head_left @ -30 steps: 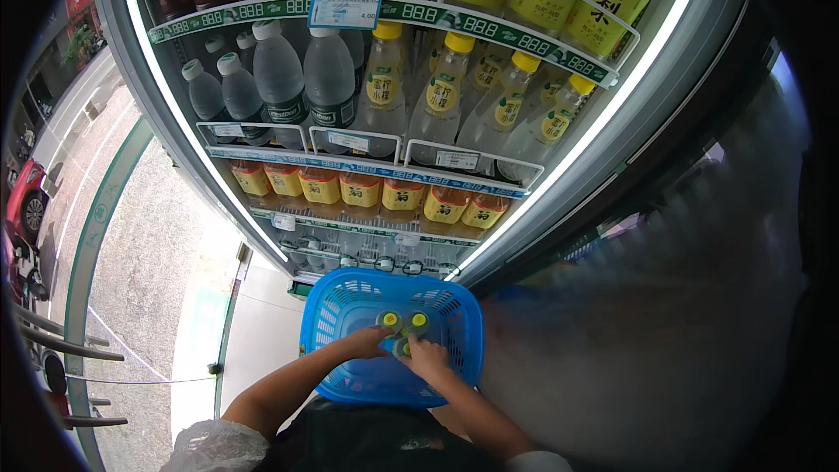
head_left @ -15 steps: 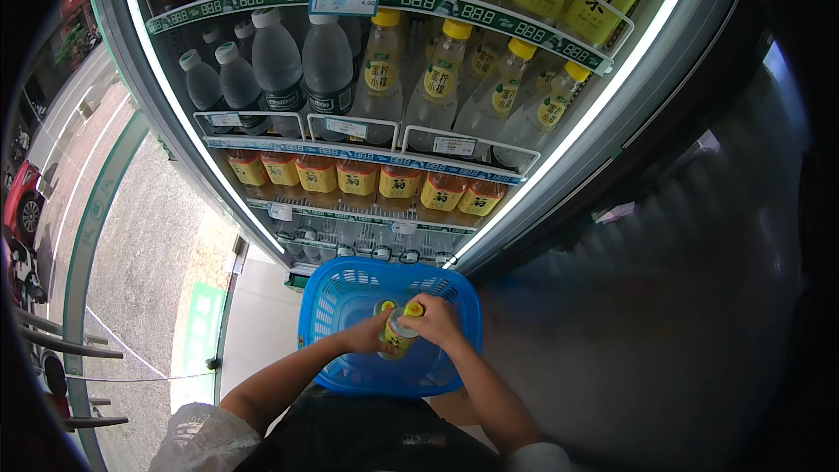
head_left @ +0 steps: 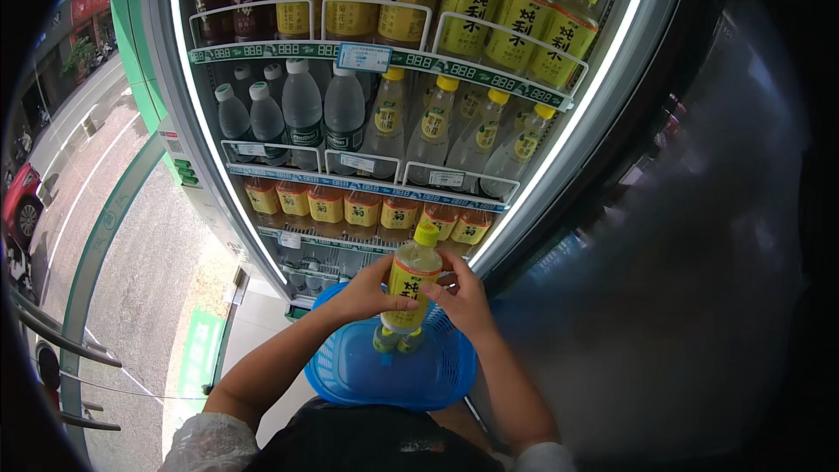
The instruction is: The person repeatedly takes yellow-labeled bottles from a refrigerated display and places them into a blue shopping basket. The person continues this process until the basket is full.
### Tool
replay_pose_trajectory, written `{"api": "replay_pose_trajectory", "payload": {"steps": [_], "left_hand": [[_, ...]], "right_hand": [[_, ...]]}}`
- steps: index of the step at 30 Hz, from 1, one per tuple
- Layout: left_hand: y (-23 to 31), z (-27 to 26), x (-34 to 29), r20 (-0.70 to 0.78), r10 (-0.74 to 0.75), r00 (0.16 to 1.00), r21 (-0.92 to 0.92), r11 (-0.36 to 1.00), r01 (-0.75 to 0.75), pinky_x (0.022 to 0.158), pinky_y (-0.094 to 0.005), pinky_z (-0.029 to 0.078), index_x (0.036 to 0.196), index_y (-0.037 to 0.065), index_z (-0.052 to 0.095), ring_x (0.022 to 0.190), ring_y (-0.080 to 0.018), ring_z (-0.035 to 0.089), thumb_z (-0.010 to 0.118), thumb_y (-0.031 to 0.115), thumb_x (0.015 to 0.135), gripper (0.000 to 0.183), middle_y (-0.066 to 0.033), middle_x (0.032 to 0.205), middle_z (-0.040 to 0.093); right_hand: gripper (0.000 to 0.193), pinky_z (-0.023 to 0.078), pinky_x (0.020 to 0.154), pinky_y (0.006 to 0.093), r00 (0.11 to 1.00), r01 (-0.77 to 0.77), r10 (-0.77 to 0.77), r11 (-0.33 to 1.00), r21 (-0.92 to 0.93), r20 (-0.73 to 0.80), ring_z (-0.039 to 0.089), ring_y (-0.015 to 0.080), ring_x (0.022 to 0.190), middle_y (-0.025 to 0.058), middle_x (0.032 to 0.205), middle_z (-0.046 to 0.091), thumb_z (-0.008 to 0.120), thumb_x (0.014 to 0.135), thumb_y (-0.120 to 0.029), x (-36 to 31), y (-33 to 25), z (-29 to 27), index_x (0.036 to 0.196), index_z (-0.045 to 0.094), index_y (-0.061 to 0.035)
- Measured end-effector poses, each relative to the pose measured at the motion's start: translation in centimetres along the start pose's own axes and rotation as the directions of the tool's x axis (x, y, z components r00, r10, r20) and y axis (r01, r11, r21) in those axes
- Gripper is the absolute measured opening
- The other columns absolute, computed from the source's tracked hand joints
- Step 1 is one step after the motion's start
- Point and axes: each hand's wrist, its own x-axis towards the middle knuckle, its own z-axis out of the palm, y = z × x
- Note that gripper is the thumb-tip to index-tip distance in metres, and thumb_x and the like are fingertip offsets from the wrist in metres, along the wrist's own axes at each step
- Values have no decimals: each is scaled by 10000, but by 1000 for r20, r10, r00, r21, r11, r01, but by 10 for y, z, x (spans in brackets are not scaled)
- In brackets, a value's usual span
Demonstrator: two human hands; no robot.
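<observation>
Upright above the basket, a drink bottle (head_left: pixel 410 278) with a yellow cap and a yellow label stands between my two hands. My left hand (head_left: pixel 369 295) is closed round its left side, thumb across the label. On the other side my right hand (head_left: pixel 461 301) grips it with thumb at the front and bent fingers partly hidden behind. Below it, two smaller yellow-capped bottles, a left one (head_left: pixel 384 339) and a right one (head_left: pixel 410 341), are inside the blue plastic basket (head_left: pixel 325 376), partly covered by the held bottle.
A lit drinks cooler (head_left: pixel 376 179) stands right in front, its shelves full of bottles behind wire guards (head_left: pixel 293 150). Yellow-labelled bottles (head_left: pixel 472 0) fill the upper shelf. To the left, past a glass edge, are a street and a red car (head_left: pixel 24 210).
Both hands have risen from inside the basket and now hold a larger yellow-labelled bottle up near the cooler's lower shelves. The view has tilted up, showing more of the upper shelf.
</observation>
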Motion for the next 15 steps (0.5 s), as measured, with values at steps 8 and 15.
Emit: {"api": "replay_pose_trajectory", "payload": {"steps": [8,15], "left_hand": [[120,-6,7,-174,474,863,524,786,-327,931,-437,510,1433,57,397,1119,-401,629,862,285,737,868,-221,1202,637],[206,-24,21,-90,884,458,826,323,-461,1057,-461,456,1501,90,324,1361,-393,420,801,85,759,882,-200,1508,335]], "right_hand": [[643,569,868,403,912,361,-411,819,-446,-16,693,299,1028,153,1091,675,872,756,-309,30,-134,-19,1230,556,-10],[642,554,882,402,688,631,-725,616,-472,-26,677,303,1041,168,1156,647,870,753,-301,82,-261,-64,1237,569,-6]]}}
